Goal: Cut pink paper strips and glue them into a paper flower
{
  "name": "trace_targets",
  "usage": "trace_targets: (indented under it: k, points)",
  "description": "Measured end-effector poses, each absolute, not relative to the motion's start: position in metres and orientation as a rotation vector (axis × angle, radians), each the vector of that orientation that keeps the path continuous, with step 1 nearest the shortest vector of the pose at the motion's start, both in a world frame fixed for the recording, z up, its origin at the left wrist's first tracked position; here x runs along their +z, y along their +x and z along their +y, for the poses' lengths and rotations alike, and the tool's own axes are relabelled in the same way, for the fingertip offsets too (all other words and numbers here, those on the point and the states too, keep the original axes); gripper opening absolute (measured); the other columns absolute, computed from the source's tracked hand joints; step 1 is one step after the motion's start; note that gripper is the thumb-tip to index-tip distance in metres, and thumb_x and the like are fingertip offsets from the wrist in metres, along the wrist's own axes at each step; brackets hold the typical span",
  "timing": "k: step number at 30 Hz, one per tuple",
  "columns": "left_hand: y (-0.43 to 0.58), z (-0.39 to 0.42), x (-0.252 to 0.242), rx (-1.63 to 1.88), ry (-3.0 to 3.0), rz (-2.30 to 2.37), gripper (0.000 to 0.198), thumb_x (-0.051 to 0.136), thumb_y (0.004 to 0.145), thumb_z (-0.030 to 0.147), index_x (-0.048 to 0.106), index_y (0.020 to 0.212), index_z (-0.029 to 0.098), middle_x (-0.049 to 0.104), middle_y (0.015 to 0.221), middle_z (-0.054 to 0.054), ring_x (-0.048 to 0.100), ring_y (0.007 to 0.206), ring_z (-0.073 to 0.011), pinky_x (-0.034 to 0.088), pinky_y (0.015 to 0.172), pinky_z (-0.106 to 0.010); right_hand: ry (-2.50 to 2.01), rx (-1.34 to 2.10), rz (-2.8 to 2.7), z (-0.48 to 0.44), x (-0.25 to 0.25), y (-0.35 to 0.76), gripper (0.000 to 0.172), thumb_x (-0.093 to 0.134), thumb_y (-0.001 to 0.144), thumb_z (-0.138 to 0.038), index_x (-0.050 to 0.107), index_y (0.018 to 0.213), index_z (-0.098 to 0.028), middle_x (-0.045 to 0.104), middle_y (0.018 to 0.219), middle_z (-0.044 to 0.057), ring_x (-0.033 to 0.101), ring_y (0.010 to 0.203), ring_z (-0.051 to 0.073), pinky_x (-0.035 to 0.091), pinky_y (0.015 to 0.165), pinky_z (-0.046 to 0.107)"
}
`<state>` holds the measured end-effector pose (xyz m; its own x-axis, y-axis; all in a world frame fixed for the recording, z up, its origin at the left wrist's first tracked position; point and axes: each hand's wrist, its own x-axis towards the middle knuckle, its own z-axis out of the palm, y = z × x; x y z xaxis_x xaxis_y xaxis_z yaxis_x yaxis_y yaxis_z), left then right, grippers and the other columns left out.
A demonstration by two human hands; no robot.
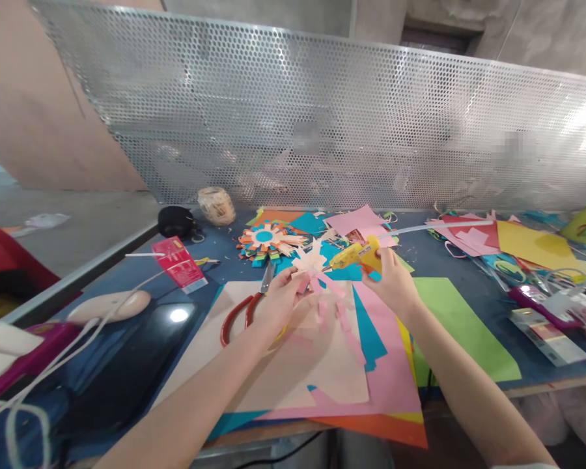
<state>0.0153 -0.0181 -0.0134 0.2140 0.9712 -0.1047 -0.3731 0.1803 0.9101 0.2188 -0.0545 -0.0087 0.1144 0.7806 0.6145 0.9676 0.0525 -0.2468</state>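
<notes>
In my left hand (284, 293) I pinch a pale paper flower (311, 260) with pink strips on it. My right hand (395, 280) is wrapped round a yellow glue gun (354, 255), its nozzle pointing left at the flower's edge. A long clear glue stick (439, 226) sticks out of the gun's back. Scissors with red handles (237, 319) lie beside my left hand, partly hidden by it. Below both hands is a cream paper sheet (273, 384) with small pink strips (342, 316) on it. Just beyond stands a layered paper flower (264, 238) with a blue centre.
Coloured sheets, including a green one (463, 332), lie under and beside the cream paper. A dark phone (127, 371), a computer mouse (112, 305) and a red packet (180, 264) are on the left. Paper scraps and a purple power strip (530, 301) lie right. A perforated metal panel (322, 124) stands behind.
</notes>
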Motion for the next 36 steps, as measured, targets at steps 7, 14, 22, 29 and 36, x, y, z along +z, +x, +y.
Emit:
trace_targets:
  k: [7, 14, 22, 29, 36]
  points:
    - [0.0141, -0.0147, -0.0181, 1.127, 0.934, 0.812, 0.02, 0.064, 0.06, 0.021, 0.045, 0.054, 0.017, 0.042, 0.051, 0.008, 0.045, 0.051, -0.0067, 0.049, 0.059, -0.024, -1.771, -0.402, -1.849, -0.0548, -0.0072, 0.2168, 0.018, 0.052, 0.077, -0.03, 0.044, 0.088, -0.018, 0.057, 0.088, 0.009, 0.059, 0.064, 0.019, 0.039, 0.051, 0.026]
    - [0.0144, -0.0175, -0.0128, 1.136, 0.918, 0.815, 0.022, 0.065, 0.057, 0.022, 0.044, 0.053, 0.017, 0.042, 0.049, 0.008, 0.044, 0.049, -0.0067, 0.046, 0.055, -0.021, -1.773, -0.44, -1.893, -0.0552, -0.0092, 0.2166, 0.014, 0.049, 0.08, -0.027, 0.046, 0.09, -0.018, 0.057, 0.09, 0.009, 0.058, 0.063, 0.018, 0.037, 0.049, 0.025]
    - [0.016, -0.0188, -0.0095, 1.153, 0.873, 0.831, 0.022, 0.065, 0.055, 0.02, 0.044, 0.055, 0.017, 0.041, 0.051, 0.008, 0.042, 0.049, -0.0067, 0.047, 0.055, -0.023, -1.774, -0.54, -1.935, -0.0573, -0.0064, 0.2167, 0.006, 0.047, 0.082, -0.023, 0.046, 0.085, -0.018, 0.058, 0.089, 0.01, 0.059, 0.067, 0.019, 0.037, 0.05, 0.026]
    - [0.0148, -0.0171, -0.0127, 1.154, 0.893, 0.823, 0.024, 0.064, 0.056, 0.02, 0.04, 0.053, 0.018, 0.038, 0.048, 0.009, 0.041, 0.047, -0.0057, 0.044, 0.051, -0.02, -1.761, -0.502, -1.931, -0.0576, -0.004, 0.2174, 0.006, 0.049, 0.081, -0.023, 0.047, 0.085, -0.018, 0.057, 0.091, 0.01, 0.059, 0.074, 0.02, 0.039, 0.053, 0.026]
    - [0.0147, -0.0161, -0.0121, 1.164, 0.841, 0.835, 0.027, 0.069, 0.054, 0.021, 0.042, 0.056, 0.018, 0.042, 0.049, 0.009, 0.044, 0.049, -0.0065, 0.049, 0.057, -0.024, -1.714, -0.506, -1.947, -0.0589, -0.0037, 0.2163, 0.004, 0.047, 0.083, -0.023, 0.048, 0.084, -0.019, 0.058, 0.091, 0.009, 0.058, 0.072, 0.019, 0.038, 0.053, 0.025]
